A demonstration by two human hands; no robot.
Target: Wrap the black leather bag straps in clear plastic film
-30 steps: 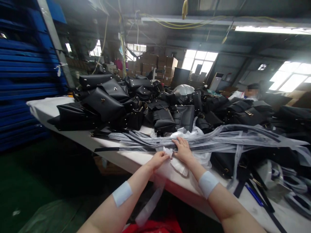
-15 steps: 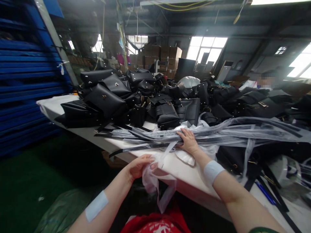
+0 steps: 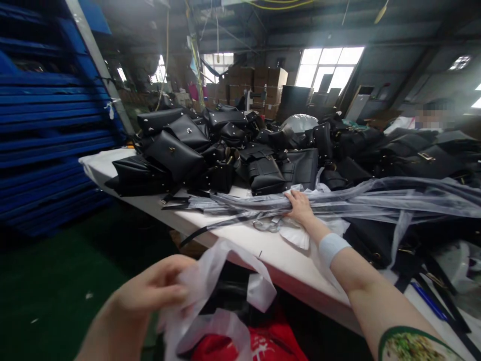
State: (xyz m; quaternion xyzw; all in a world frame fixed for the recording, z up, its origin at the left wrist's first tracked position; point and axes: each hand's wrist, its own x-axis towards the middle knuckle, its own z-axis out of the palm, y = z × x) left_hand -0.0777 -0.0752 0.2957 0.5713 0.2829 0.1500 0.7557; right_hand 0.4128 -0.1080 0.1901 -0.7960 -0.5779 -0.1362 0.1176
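My left hand [image 3: 154, 290] is below the table edge, fingers closed on a clear plastic sleeve [image 3: 221, 281] that loops and hangs down in front of me. My right hand [image 3: 299, 206] rests on a long bundle of plastic-wrapped black straps [image 3: 361, 199] lying across the white table [image 3: 244, 240], fingers curled over the bundle. A crumpled white paper piece [image 3: 295, 238] lies just under that wrist. A white band circles my right forearm.
A big heap of black handbags [image 3: 233, 150] covers the far side of the table. Blue stacked panels [image 3: 48, 135] stand at the left. Another person [image 3: 432, 120] sits at the far right. Cardboard boxes [image 3: 263, 85] stand at the back. Red fabric [image 3: 263, 343] lies below me.
My left hand pulled the plastic sleeve off the bundle, down and toward me, away from the table. My right hand stayed pressed on the straps.
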